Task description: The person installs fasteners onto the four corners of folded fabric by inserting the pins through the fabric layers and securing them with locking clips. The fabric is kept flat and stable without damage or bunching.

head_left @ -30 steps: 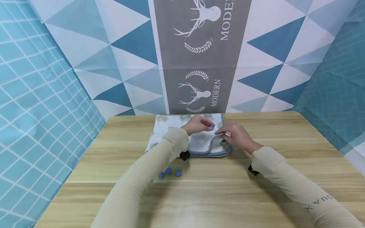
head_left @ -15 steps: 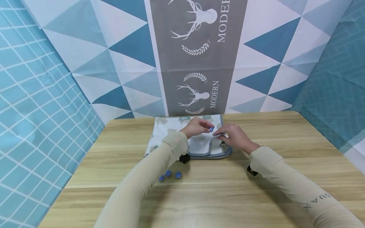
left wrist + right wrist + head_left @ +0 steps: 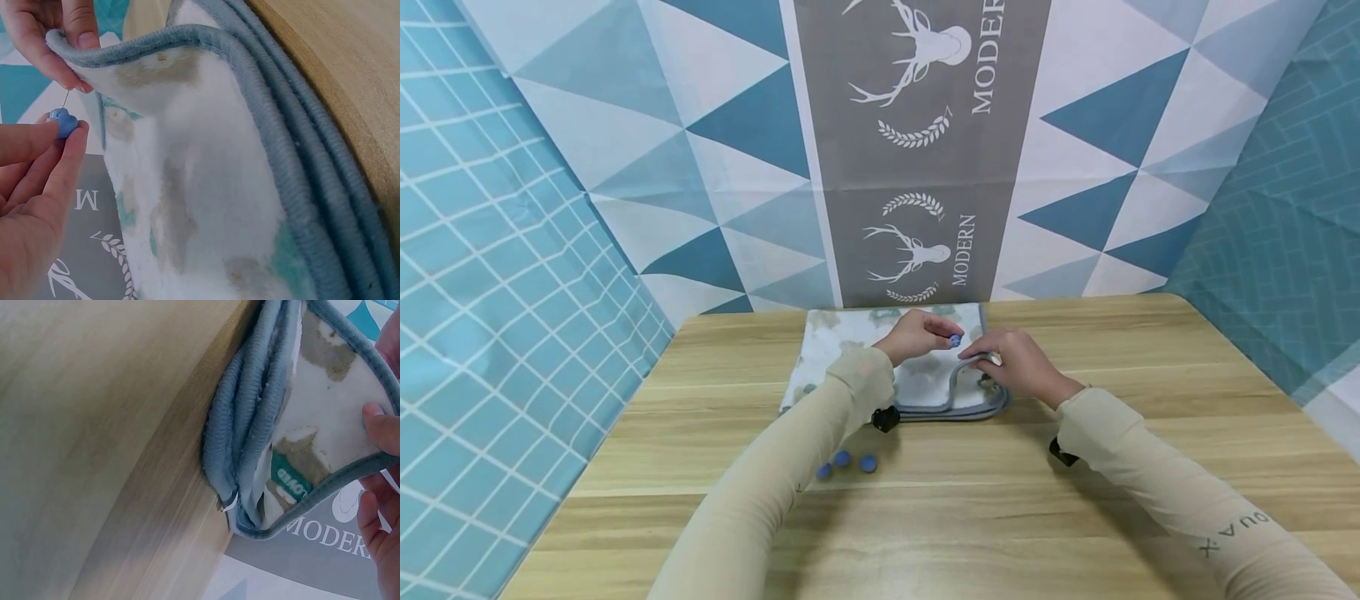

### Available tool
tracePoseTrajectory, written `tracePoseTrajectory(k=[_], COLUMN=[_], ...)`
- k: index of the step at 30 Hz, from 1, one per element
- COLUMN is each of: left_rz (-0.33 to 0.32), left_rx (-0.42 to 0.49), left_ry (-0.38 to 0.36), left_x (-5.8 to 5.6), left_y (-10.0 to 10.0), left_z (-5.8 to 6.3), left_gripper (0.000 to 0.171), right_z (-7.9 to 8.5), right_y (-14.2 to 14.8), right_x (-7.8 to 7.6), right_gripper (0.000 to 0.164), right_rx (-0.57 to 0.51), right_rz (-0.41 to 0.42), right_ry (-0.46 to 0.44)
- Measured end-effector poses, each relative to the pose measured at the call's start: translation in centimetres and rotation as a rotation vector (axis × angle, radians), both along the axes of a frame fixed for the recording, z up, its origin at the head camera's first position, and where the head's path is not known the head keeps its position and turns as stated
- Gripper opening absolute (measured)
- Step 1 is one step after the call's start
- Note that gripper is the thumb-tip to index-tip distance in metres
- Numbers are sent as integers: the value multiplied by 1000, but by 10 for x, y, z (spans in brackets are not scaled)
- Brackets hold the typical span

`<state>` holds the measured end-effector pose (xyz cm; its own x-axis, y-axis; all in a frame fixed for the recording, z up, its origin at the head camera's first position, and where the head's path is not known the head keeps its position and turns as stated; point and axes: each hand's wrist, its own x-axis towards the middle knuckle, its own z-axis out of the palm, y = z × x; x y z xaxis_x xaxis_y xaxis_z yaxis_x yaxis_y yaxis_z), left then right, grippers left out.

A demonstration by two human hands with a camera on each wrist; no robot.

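Note:
A folded white blanket (image 3: 842, 337) with blue-grey edging and brown and green patches lies at the back of the table. My left hand (image 3: 917, 335) pinches a small blue-headed pin (image 3: 64, 124) between thumb and fingers, above the blanket. From the blue head a thin metal needle (image 3: 66, 98) points up toward the right hand's fingertips in the left wrist view. With thumb and fingers, my right hand (image 3: 1018, 360) grips the raised corner (image 3: 81, 56) of the top layer. Its underside shows in the right wrist view, along with a green label (image 3: 290, 475).
Several small blue round pieces lie on the wooden table (image 3: 985, 517) in front of the blanket, such as this blue piece (image 3: 868, 463). A patterned cloth backdrop (image 3: 917, 150) rises behind the table. Blue checked cloth (image 3: 490, 275) hangs along the left side.
The head view has shifted slightly. Both hands stay almost in place, the left still pinching the pin and the right still holding up the blanket corner.

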<state>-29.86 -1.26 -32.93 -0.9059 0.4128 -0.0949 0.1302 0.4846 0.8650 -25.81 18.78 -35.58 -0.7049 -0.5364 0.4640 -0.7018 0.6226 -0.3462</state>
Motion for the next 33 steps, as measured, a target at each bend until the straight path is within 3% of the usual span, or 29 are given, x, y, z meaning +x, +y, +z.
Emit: tracePoseTrajectory(k=[4, 16, 28, 33], left_rz=[15, -29, -148, -149], left_rx=[1, -1, -115, -131], left_ry=[0, 37, 167, 177], left_x=[1, 3, 4, 7], left_y=[-1, -1, -1, 1], left_z=[-1, -2, -3, -2], left_gripper=[25, 25, 23, 23], right_z=[-2, -2, -6, -6], right_y=[0, -1, 1, 1], right_x=[0, 3, 2, 3], right_gripper=[18, 18, 19, 18], right_rx=[-7, -22, -47, -72], right_rz=[0, -3, 12, 25], right_ry=[9, -17, 23, 29])
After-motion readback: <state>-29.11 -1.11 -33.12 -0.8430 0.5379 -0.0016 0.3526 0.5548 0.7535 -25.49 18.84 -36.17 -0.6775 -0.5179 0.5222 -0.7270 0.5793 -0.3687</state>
